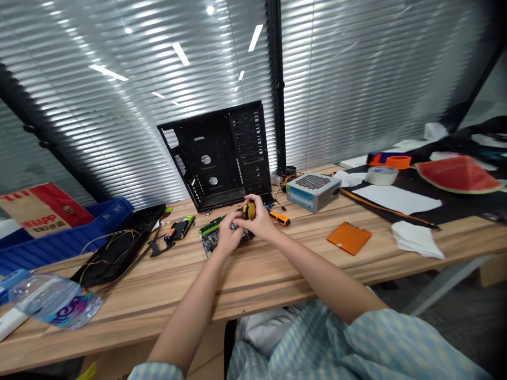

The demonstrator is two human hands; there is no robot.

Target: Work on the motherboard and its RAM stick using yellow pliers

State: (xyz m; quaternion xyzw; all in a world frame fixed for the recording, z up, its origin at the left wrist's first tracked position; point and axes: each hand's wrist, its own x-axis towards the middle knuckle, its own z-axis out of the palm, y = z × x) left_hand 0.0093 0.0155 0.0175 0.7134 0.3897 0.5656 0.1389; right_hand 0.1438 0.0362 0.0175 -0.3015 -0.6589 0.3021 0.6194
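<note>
- Our right hand (258,221): fingers wrapped around a yellow-handled screwdriver (250,211)
- Our left hand (226,236): fingers curled over a motherboard (209,244), grip unclear
- Just beyond: black computer case (222,134), power supply (312,192)

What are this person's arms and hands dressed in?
A pale blue and white checked shirt, its sleeves ending short of the wrists; the forearms below are bare. The left hand and right hand wear no gloves, and no watch shows.
</note>
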